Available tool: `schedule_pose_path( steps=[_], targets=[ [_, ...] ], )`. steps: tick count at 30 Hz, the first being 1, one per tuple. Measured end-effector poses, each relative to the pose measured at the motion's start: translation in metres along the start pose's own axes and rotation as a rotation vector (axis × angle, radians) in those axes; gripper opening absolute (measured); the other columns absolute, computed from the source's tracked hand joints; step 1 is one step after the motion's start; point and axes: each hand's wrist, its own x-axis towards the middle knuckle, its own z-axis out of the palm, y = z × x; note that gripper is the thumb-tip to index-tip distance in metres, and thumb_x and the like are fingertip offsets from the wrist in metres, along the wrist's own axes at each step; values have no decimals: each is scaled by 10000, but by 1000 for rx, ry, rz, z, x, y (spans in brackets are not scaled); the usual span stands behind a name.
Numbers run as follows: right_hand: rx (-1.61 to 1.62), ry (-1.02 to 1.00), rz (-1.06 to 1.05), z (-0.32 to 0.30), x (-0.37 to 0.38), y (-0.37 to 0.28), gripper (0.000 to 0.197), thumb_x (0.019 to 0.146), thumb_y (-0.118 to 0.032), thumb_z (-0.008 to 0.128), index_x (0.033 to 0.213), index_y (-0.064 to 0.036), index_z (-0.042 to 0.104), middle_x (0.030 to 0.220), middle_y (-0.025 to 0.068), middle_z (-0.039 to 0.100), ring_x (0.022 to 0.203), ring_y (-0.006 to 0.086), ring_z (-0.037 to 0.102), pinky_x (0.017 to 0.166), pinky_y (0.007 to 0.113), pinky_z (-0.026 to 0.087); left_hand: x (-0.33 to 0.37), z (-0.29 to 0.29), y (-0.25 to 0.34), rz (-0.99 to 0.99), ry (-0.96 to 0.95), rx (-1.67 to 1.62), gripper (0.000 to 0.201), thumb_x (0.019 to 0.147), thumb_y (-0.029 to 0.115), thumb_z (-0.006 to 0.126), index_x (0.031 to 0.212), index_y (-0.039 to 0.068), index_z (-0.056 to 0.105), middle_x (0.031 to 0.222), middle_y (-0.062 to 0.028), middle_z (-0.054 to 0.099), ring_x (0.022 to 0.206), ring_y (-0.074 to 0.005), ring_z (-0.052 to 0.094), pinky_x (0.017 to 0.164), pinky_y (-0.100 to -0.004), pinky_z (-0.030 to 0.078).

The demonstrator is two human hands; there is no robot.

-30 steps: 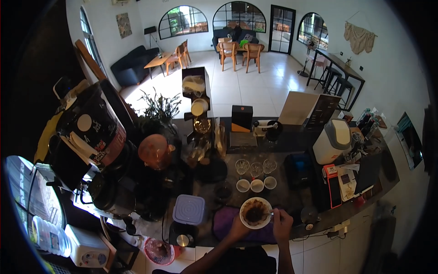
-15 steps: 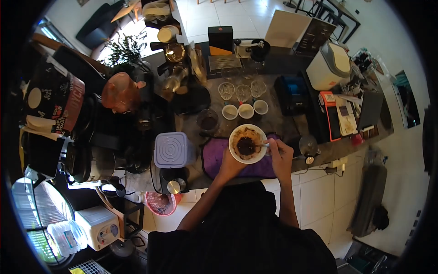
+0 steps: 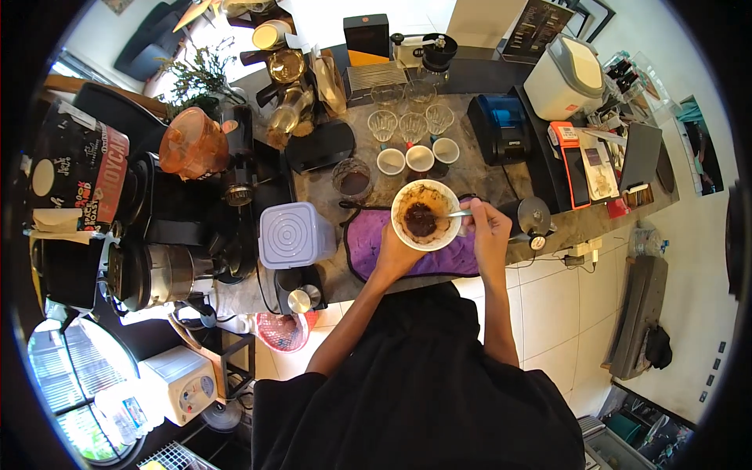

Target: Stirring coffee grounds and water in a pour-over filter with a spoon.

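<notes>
Works at a grey tabletop [image 3: 315, 189], in black clothing [image 3: 407, 368], with a purple cloth [image 3: 365, 241] laid along the near edge. Holds a white bowl [image 3: 429, 246] over the cloth, cupped at its lower left by the left hand [image 3: 396, 255], flanked just off its right rim by the right hand [image 3: 489, 229], set between the two. Grasps a spoon [image 3: 460, 213] in the right, lowered into the bowl's dark contents [image 3: 421, 220].

The left hand [image 3: 398, 252] cups; the right hand [image 3: 490, 229] (fingers bent) pinches; both forearms [image 3: 345, 329] reach forward.
</notes>
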Motion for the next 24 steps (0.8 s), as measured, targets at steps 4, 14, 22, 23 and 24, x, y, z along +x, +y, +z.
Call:
schedule_pose_path(
  steps=[4, 14, 22, 23, 24],
  targets=[
    [-39, 18, -47, 0, 1, -13, 258, 1005, -181, 575, 923, 14, 724, 663, -41, 532, 594, 9, 407, 531, 199, 289, 0, -3, 2, 37, 3, -5, 587, 664, 95, 875, 1178, -5, 611, 1093, -133, 706, 1002, -217, 686, 877, -343, 547],
    [-261, -187, -145, 4, 26, -42, 253, 986, -174, 594, 884, 22, 716, 626, -14, 553, 604, 37, 471, 545, 233, 360, 13, -16, 31, 72, -144, -218, 651, 698, 33, 862, 1270, -10, 553, 1193, -90, 667, 1058, -173, 652, 949, -327, 522],
    [-309, -256, -255, 6, 47, -67, 302, 1000, -219, 586, 885, 25, 723, 646, -24, 551, 608, 26, 472, 549, 203, 352, 29, -33, 46, 75, -267, -239, 908, 589, 38, 936, 1363, 16, 461, 1301, -90, 591, 1181, -182, 585, 1046, -355, 466],
    [-395, -313, -285, 8, 48, -68, 321, 1009, -233, 584, 891, 36, 713, 665, -26, 552, 617, 21, 470, 560, 182, 351, 31, -36, 48, 90, -305, -230, 952, 591, 39, 939, 1395, 27, 430, 1337, -85, 570, 1207, -182, 574, 1061, -355, 457],
    [-393, -317, -288, 9, 49, -68, 321, 1009, -233, 584, 891, 36, 713, 665, -26, 552, 617, 21, 470, 560, 182, 351, 32, -38, 46, 62, -327, -213, 964, 589, 35, 939, 1402, 28, 421, 1343, -81, 564, 1215, -180, 565, 1070, -354, 450]
  ],
)
